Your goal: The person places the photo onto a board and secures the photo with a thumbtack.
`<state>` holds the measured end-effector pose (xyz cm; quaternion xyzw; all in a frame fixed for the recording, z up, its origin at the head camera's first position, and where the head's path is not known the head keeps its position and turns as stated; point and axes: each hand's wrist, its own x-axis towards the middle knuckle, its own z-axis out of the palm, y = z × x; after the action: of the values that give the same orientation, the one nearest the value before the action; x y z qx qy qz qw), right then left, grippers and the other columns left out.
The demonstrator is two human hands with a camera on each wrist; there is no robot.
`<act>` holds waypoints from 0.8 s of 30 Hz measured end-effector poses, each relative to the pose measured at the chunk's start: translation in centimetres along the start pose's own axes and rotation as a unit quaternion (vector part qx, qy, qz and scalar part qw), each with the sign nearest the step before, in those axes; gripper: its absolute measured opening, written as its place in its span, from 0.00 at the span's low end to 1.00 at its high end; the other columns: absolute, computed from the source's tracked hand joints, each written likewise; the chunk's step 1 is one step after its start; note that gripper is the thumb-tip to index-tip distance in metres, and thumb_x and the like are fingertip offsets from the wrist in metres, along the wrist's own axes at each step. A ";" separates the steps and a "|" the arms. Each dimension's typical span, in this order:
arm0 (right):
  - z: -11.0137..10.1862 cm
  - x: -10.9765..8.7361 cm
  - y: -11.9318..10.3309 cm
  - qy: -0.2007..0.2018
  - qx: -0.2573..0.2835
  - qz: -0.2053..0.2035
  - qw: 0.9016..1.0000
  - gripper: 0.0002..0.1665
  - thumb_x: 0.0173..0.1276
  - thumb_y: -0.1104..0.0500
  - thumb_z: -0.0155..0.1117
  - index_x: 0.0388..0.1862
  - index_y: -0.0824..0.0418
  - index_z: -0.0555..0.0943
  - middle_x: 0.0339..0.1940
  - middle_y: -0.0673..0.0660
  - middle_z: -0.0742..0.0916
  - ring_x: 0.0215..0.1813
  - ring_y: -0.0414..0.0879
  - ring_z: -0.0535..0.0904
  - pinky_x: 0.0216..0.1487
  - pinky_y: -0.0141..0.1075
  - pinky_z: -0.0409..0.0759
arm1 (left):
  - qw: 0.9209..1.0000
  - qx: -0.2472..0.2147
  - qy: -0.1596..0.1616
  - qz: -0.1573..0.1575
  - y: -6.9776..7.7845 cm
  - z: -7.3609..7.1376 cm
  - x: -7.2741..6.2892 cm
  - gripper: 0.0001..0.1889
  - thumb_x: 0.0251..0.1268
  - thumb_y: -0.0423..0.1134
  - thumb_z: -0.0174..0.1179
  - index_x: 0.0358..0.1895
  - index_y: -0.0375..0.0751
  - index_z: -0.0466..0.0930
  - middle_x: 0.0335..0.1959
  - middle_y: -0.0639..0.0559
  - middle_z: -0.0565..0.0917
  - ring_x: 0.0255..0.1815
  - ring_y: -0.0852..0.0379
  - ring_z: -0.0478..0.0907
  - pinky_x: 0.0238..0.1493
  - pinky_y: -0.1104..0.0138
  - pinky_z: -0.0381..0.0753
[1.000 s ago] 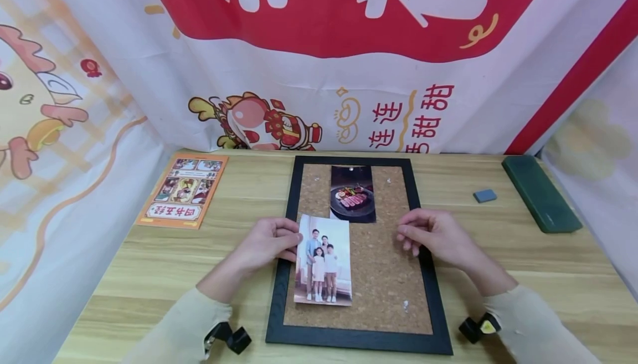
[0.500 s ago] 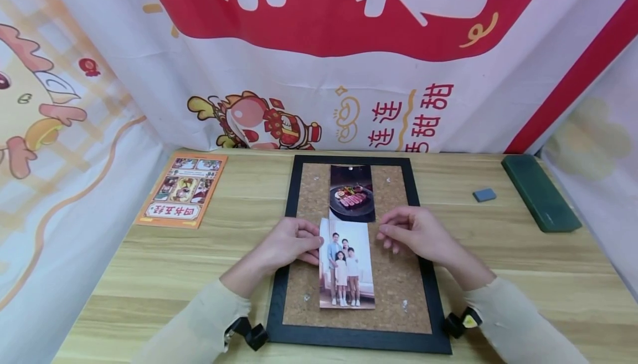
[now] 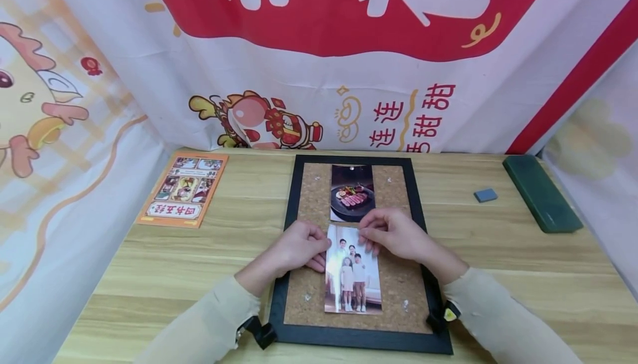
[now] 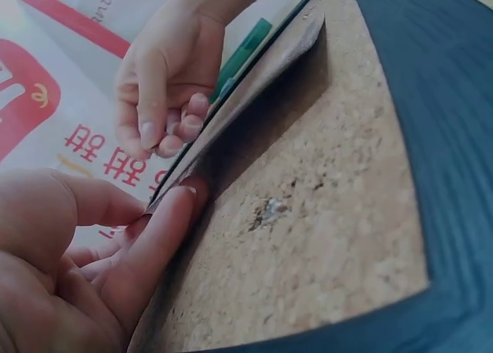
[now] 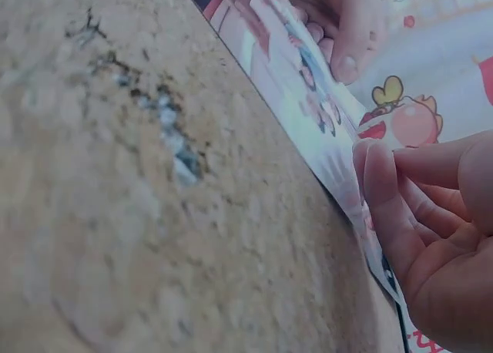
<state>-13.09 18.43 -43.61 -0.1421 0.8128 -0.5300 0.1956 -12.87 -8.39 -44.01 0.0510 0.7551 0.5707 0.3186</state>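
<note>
A family photo lies over the lower half of a cork board, its far edge just below a steak photo. My left hand pinches the family photo's upper left edge between thumb and fingers; the left wrist view shows the sheet's underside lifted off the cork. At the photo's upper right corner, my right hand has thumb and forefinger pressed together. A tiny dark tip shows between them in the right wrist view, like a push pin mostly hidden by the fingers.
Clear push pins stand in the cork, such as a lower right pin and a lower left pin. The black frame borders the board. An orange booklet lies left; a blue eraser and a green case lie right.
My left hand has slid the family photo rightward to below the steak photo, uncovering the lower left pin. My right hand has moved left onto the photo's upper right corner.
</note>
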 end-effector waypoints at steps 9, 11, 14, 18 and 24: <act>0.6 0.9 0.1 0.004 -0.008 0.034 0.999 0.05 0.81 0.65 0.64 0.47 0.64 0.86 0.34 0.59 0.91 0.28 0.48 0.85 0.27 0.38 0.87 | 0.998 0.057 0.002 0.004 0.2 0.1 -0.1 0.11 0.82 0.34 0.59 0.40 0.31 0.85 0.25 0.43 0.88 0.19 0.59 0.85 0.26 0.63 0.91; 0.8 1.1 0.1 0.001 -0.007 0.044 0.999 0.05 0.81 0.65 0.64 0.47 0.64 0.86 0.33 0.59 0.90 0.26 0.47 0.83 0.25 0.36 0.85 | 0.998 0.067 0.000 0.001 0.3 0.1 0.1 0.11 0.82 0.34 0.59 0.39 0.32 0.85 0.26 0.44 0.88 0.18 0.59 0.85 0.25 0.63 0.91; 1.1 1.6 0.1 -0.003 -0.008 0.065 0.998 0.05 0.82 0.64 0.64 0.48 0.63 0.86 0.32 0.57 0.89 0.24 0.45 0.81 0.23 0.35 0.83 | 0.997 0.077 -0.002 -0.007 0.3 0.1 0.2 0.11 0.83 0.35 0.58 0.39 0.33 0.84 0.26 0.44 0.88 0.18 0.59 0.85 0.24 0.63 0.91; 1.3 1.9 -0.1 -0.004 -0.008 0.081 0.997 0.06 0.82 0.64 0.63 0.48 0.62 0.87 0.32 0.57 0.89 0.23 0.45 0.80 0.22 0.34 0.81 | 0.996 0.092 -0.008 -0.008 0.6 0.3 0.3 0.11 0.83 0.35 0.58 0.38 0.34 0.83 0.25 0.45 0.87 0.17 0.59 0.84 0.23 0.63 0.90; 1.4 2.3 -0.7 -0.010 -0.027 0.088 0.996 0.07 0.81 0.65 0.63 0.48 0.61 0.88 0.31 0.57 0.88 0.21 0.45 0.79 0.21 0.33 0.79 | 0.994 0.105 -0.009 -0.007 0.7 0.3 0.5 0.12 0.82 0.34 0.57 0.36 0.34 0.82 0.24 0.45 0.87 0.16 0.58 0.84 0.22 0.63 0.90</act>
<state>-14.48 16.04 -43.83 -0.0805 0.8343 -0.4869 0.2458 -13.30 -7.72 -43.61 0.0847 0.8084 0.4853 0.3221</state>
